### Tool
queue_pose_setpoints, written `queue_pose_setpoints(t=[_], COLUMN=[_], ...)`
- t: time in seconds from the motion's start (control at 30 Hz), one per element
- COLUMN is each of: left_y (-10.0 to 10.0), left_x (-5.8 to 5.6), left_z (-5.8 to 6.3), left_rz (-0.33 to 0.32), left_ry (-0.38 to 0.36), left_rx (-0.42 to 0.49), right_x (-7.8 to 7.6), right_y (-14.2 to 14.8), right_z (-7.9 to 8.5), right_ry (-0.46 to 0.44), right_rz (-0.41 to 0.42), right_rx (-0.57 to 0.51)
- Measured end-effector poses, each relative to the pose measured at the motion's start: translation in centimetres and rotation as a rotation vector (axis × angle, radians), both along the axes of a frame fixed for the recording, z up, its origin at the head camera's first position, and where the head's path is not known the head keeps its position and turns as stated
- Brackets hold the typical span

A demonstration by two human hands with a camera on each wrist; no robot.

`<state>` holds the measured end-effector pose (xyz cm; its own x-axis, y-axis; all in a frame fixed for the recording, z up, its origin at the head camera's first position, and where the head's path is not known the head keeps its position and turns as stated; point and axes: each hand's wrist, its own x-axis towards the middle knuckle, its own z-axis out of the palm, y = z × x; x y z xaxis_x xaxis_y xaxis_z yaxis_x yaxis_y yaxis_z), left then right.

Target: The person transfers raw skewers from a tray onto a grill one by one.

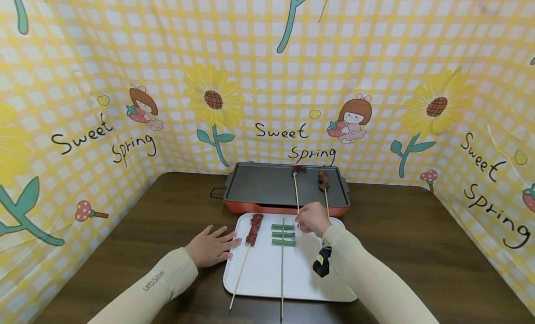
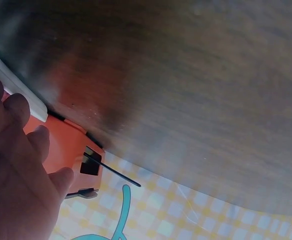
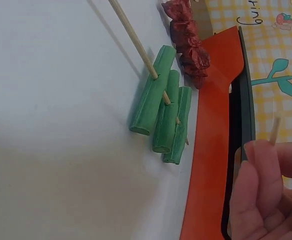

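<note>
My right hand (image 1: 313,218) pinches the stick of a skewer (image 1: 296,189) whose dark red piece lies at the grill's back edge. In the right wrist view the stick's end (image 3: 275,131) pokes out between the thumb and fingers. A brown meat skewer (image 1: 323,180) rests on the grill plate (image 1: 259,184) just to the right. With fingers spread, my left hand (image 1: 211,246) rests at the left edge of the white tray (image 1: 309,287). On that tray lie a red meat skewer (image 1: 253,229) and a skewer of green vegetable pieces (image 1: 283,234), their sticks reaching past the front rim.
The orange electric grill (image 1: 251,207) stands behind the tray, close to the checked cloth backdrop (image 1: 259,82). A wire handle (image 1: 216,192) sticks out on its left. Brown wooden table (image 1: 138,231) surrounds both. A black strap (image 1: 322,263) hangs from the right wrist over the tray.
</note>
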<state>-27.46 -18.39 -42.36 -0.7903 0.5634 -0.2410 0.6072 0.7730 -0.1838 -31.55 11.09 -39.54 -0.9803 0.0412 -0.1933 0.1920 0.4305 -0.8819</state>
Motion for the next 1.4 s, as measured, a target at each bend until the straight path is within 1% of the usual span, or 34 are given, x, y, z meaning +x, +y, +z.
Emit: queue_pose_setpoints(t=[0.07,0.2,0.4,0.53,0.67,0.8,0.9,1.0,1.1,1.2,1.3,1.4], left_y=[0.1,0.0,-0.1,-0.1,0.0,-0.1,-0.1,0.0,0.0,0.0,0.0,0.0], left_x=[0.0,-0.1,-0.2,-0.2,-0.1,-0.3,-0.4,-0.4,-0.4,-0.4,-0.4,-0.3], left_z=[0.0,-0.2,-0.3,-0.6,-0.6,-0.9,-0.8,-0.4,-0.3,-0.3,-0.3,-0.3], left_rz=[0.011,0.011,0.008,0.003,0.008,0.018,0.009,0.0,0.0,0.0,-0.001,-0.003], left_ry=[-0.004,-0.006,-0.005,-0.016,-0.016,0.004,0.011,0.007,0.009,0.014,0.013,0.01], left_rx=[-0.006,-0.01,-0.011,0.001,-0.004,-0.025,-0.03,-0.034,-0.039,-0.042,-0.034,-0.02], right_x=[0.0,0.1,0.2,0.8,2.0,3.4,4.6,6.1,7.5,8.8,9.9,10.8], right_y=[0.0,0.0,0.1,0.2,0.7,1.3,1.7,2.1,2.5,2.9,3.2,3.3], right_z=[-0.1,-0.2,-0.1,-0.2,-0.4,-0.5,-0.4,-0.4,-0.6,-1.0,-1.6,-2.2], right_ry=[0.001,0.008,0.014,-0.013,-0.042,-0.069,-0.102,-0.129,-0.138,-0.136,-0.145,-0.139], right_rz=[0.004,0.007,0.007,0.052,0.124,0.205,0.266,0.325,0.386,0.439,0.461,0.458], right_rx=[0.017,0.048,0.042,0.031,0.044,0.082,0.111,0.124,0.098,0.05,0.007,-0.039])
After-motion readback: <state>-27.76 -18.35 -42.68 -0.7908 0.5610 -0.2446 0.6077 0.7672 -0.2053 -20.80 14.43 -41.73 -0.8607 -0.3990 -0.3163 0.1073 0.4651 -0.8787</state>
